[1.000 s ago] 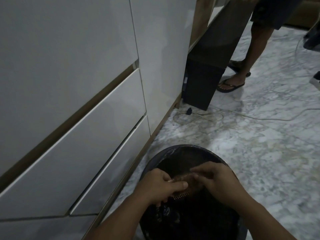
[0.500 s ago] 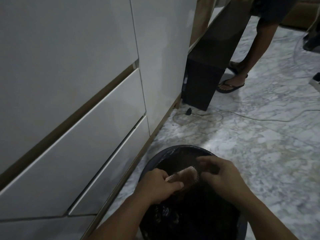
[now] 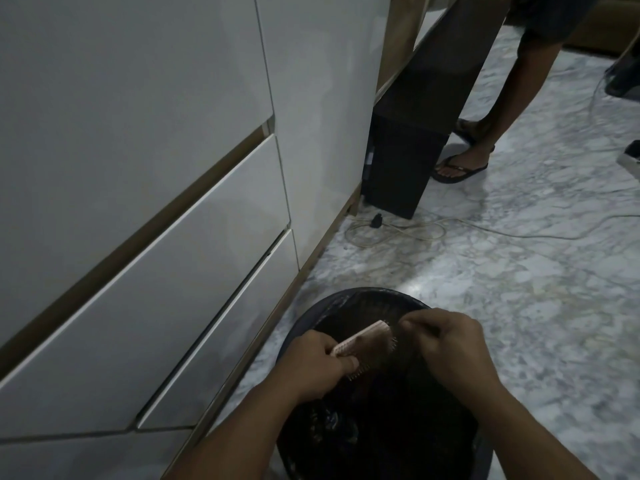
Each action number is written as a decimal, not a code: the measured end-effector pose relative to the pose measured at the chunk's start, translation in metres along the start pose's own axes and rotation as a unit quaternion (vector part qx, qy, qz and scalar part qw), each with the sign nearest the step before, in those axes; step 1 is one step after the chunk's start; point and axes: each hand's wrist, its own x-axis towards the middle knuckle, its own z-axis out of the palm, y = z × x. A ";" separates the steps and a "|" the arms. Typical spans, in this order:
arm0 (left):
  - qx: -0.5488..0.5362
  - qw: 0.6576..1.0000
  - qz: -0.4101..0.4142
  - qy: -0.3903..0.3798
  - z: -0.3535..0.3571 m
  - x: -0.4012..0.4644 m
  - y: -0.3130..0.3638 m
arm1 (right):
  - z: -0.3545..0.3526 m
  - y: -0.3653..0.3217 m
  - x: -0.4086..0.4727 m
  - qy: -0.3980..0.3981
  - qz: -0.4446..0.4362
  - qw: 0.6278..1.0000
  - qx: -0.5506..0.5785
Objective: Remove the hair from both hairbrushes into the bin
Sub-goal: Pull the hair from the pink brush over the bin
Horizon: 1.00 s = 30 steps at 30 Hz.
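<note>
The left hand [image 3: 313,363] is clenched around a hairbrush [image 3: 363,341], holding it over the open mouth of the dark bin [image 3: 304,327] on the floor, so loosened hair should drop straight in; the right hand [image 3: 446,344] pinches at the bristled end, fingers curled shut, seemingly on a tuft of hair, though that is too dim to confirm. Only one brush is in view.

Glossy white cabinet fronts [image 3: 145,168], polished marble floor [image 3: 519,289], black plastic-lined bin [image 3: 311,327].
</note>
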 end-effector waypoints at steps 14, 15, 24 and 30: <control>-0.041 0.999 -0.011 0.010 0.002 -0.001 0.006 | 0.002 -0.017 -0.007 -0.168 -0.038 0.985 -0.008; -0.039 0.999 -0.009 0.005 0.002 -0.001 0.006 | 0.004 -0.018 -0.007 -0.169 -0.046 0.984 -0.025; -0.081 0.996 -0.037 -0.001 -0.006 -0.004 0.005 | -0.007 -0.012 0.003 0.028 0.052 0.998 -0.007; -0.105 0.994 -0.041 -0.009 -0.004 -0.007 0.009 | -0.010 -0.009 0.004 -0.018 0.080 0.996 0.036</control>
